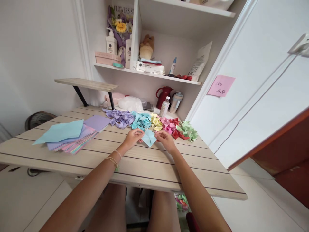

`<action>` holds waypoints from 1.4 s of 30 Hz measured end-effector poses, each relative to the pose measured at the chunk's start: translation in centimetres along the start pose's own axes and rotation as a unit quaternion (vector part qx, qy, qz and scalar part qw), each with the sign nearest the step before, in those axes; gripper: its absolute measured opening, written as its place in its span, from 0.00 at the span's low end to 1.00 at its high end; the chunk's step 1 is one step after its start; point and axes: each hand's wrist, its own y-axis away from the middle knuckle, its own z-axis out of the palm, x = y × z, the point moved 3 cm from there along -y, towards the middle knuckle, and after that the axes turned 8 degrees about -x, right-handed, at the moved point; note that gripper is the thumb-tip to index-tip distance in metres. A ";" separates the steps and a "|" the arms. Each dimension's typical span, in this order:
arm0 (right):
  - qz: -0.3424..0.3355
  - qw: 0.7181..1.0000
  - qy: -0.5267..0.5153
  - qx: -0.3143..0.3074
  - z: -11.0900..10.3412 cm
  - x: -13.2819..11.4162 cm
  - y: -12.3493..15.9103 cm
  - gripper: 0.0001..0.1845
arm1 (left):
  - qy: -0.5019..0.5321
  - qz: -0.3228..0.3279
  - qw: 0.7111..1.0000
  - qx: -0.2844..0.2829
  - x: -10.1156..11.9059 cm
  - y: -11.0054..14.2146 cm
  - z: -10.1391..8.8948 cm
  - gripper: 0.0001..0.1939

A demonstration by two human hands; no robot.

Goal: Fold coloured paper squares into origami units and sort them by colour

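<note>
A light blue piece of origami paper (149, 138), creased into a small diamond, is held up over the desk between both hands. My left hand (133, 138) pinches its left corner, fingers closed. On the opposite corner, my right hand (165, 140) grips with thumb and fingers together. Just beyond the hands lie folded paper pieces in heaps by colour: purple (122, 118), blue (142, 120), yellow (156, 121), pink (168, 125), red (182, 136) and green (187, 130). A fanned stack of coloured paper sheets (65, 132) rests to the left.
The slatted wooden desk (149, 164) carries a small raised shelf (87, 84) at back left. Behind the heaps stand a clear bottle (164, 107), a red jug (163, 96) and a tumbler (176, 102). Below the desk's front edge, more folded paper (181, 203) shows.
</note>
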 end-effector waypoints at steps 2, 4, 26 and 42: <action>-0.014 1.000 0.020 0.000 0.0 -0.1 0.1 0.18 | -0.007 0.006 1.000 -0.002 0.1 0.0 0.1 0.14; -0.020 0.999 0.049 -0.010 0.1 -0.1 0.2 0.19 | -0.003 0.007 1.000 -0.010 0.2 0.1 0.3 0.14; -0.082 0.941 0.322 -0.064 2.5 -1.0 0.9 0.19 | -0.087 0.008 0.996 -0.021 0.0 0.6 0.8 0.19; -0.077 0.940 0.323 -0.078 2.3 -0.9 0.9 0.16 | -0.106 0.002 0.994 -0.040 -0.5 0.7 0.7 0.27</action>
